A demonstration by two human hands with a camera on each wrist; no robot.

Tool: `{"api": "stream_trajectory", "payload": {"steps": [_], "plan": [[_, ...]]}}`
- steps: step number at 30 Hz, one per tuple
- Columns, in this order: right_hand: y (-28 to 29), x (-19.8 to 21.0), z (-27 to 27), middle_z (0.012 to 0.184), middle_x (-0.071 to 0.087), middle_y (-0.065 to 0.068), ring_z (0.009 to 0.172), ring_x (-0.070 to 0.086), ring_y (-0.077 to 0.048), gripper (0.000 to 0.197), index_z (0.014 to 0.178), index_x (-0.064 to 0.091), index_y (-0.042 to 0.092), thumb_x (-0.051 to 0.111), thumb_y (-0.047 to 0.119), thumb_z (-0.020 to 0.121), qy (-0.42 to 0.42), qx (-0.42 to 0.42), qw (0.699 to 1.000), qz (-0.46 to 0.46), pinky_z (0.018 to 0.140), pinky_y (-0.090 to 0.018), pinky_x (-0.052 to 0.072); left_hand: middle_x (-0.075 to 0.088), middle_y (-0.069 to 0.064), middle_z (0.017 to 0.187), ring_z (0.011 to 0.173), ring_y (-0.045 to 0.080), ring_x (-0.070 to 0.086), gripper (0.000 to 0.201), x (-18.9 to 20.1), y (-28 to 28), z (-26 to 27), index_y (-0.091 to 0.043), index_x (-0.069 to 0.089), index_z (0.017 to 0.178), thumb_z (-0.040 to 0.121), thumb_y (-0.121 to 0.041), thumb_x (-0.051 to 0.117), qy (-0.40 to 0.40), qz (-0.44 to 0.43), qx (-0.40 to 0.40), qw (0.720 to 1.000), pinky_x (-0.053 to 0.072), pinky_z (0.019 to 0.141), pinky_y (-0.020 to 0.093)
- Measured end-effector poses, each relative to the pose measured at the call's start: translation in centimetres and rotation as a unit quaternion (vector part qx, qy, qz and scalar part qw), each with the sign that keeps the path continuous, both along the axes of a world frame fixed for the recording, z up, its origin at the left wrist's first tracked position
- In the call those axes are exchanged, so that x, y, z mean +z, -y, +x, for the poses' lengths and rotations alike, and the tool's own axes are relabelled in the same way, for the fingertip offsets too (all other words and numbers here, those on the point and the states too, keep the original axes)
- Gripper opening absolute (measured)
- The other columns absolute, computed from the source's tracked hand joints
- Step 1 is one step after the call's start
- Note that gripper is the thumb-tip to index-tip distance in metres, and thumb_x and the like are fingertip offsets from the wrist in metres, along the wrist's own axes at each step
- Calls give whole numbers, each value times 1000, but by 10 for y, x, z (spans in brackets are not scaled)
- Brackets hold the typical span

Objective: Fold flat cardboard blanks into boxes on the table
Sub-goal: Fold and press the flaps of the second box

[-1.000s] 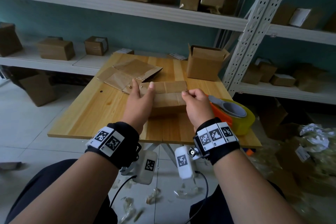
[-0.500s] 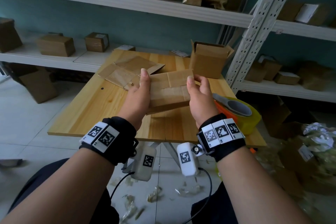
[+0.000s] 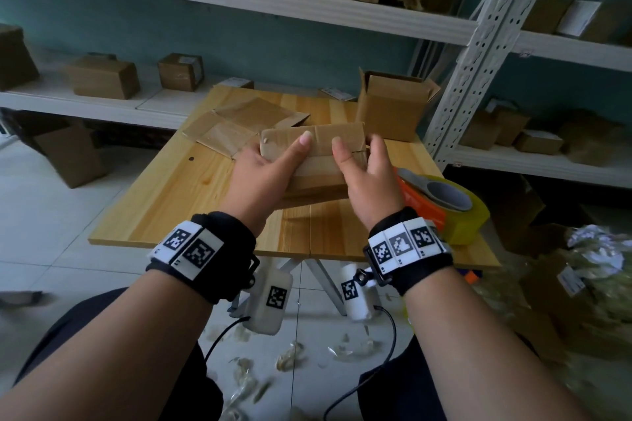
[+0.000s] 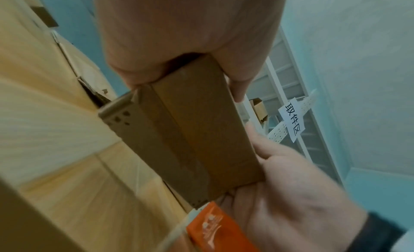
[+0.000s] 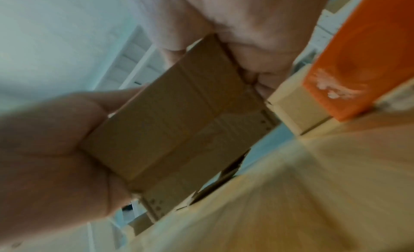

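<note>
While raised above the tabletop [image 3: 164, 202], the blank [image 3: 318, 161] is clamped at both ends: left hand [image 3: 263, 178] and right hand [image 3: 369, 181] each grip it, thumb on top, fingers beneath.

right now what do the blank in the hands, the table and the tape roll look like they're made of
Blank: brown corrugated cardboard, matte; creases and a fluted edge show in the left wrist view.
Table: pale wood, probably pine planks, smooth; grain and a knot show.
Tape roll: yellowish clear plastic tape, glossy, seemingly on a grey core.
</note>
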State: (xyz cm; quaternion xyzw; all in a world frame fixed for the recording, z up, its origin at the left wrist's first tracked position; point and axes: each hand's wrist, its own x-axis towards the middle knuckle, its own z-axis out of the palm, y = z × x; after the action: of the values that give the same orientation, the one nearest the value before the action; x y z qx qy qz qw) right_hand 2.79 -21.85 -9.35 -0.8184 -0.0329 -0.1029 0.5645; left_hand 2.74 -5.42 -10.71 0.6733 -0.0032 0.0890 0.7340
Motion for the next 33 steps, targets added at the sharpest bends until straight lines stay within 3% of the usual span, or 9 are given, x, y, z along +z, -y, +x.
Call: {"api": "stream_trajectory", "payload": {"steps": [4,8,11,16,19,23,27,30,33], "plan": [[-1,-3,3,119,66,13,108,65,-7,41,127,54,31,65,56,97,11,-30,998,48,87,-29,55,81,-2,106,99,16,78,42,-2,3,0,-22,73,116,88,-53,80,2,2,-13,1000,64,86,37],[1,-3,1,116,57,21,104,58,0,59,129,44,29,70,64,89,-10,-20,1000,22,81,-21,48,81,0,100,92,17,79,36,1,5,2,-23,69,110,87,-47,83,-11,-3,-7,1000,66,84,40],[-2,-11,6,122,63,11,111,62,-13,65,132,48,29,77,63,84,-6,-49,998,29,93,-37,56,81,-1,97,90,18,79,26,-1,6,2,-24,71,104,92,-46,78,-30,1,-21,999,65,88,42],[2,-11,9,131,61,6,118,61,-18,88,140,43,26,75,76,75,-37,-43,998,-2,99,-41,54,69,-5,119,107,15,69,55,0,4,5,-24,60,132,98,-68,56,-37,57,50,996,59,94,38],[0,-14,9,128,61,6,118,61,-21,90,135,44,29,73,82,69,-44,-49,998,-11,100,-48,56,66,-10,118,108,8,65,54,-3,1,5,-24,58,132,102,-67,50,-3,105,63,992,55,91,30],[-3,-12,7,126,61,6,116,61,-22,91,132,42,29,75,83,67,-41,-50,998,-21,99,-47,56,65,-12,117,108,7,64,50,-6,2,7,-27,55,129,102,-68,49,5,112,66,991,54,89,30],[-4,-11,6,131,59,4,120,59,-24,89,135,41,27,78,76,71,-53,-57,997,-26,97,-42,54,64,-4,120,110,17,64,72,-15,5,13,-20,55,135,95,-79,44,-29,132,74,988,55,101,46],[2,-4,6,134,56,4,120,56,-21,96,138,37,26,81,75,68,-74,-16,996,-52,93,-38,49,66,-3,119,108,16,65,72,-13,5,14,-19,58,133,95,-79,44,-25,133,90,987,56,99,46],[-2,-6,8,134,57,4,121,57,-20,98,137,38,26,86,71,65,-55,-35,996,-61,96,-39,52,66,1,124,112,20,64,85,-12,4,15,-18,58,138,88,-84,40,-40,132,90,986,54,102,49]]}}
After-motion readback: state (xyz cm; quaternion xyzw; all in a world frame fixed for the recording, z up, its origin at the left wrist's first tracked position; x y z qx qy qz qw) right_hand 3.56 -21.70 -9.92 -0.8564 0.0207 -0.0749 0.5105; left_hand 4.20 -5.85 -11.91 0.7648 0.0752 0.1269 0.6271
